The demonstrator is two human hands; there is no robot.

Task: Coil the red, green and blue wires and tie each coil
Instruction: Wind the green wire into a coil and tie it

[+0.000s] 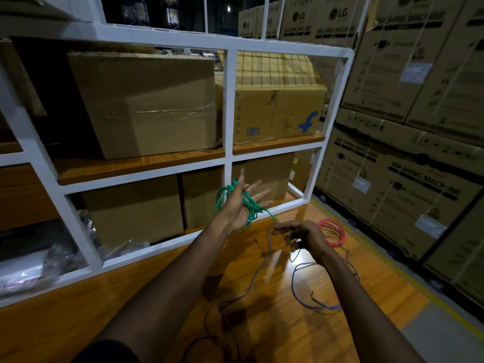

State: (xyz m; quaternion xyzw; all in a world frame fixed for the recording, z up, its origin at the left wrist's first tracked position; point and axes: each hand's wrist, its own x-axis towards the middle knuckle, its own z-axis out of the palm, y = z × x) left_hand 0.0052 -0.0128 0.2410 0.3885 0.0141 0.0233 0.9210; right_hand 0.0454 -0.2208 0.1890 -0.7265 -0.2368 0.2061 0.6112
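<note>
Altogether three: green wire point(252, 208), red wire point(340, 235), blue wire point(331, 307).

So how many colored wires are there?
3. The green wire loops around the left hand, the red wire lies coiled on the floor past the right hand, and the blue wire sprawls loose across the floor.

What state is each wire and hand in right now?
green wire: coiled round the left hand, tail running to the right hand, not yet tied.
red wire: coiled, lying on the floor; tie not discernible.
blue wire: uncoiled, sprawled loose on the floor.
left hand: raised, fingers spread, carrying the green coil.
right hand: fingers curled, pinching the green tail.
</note>
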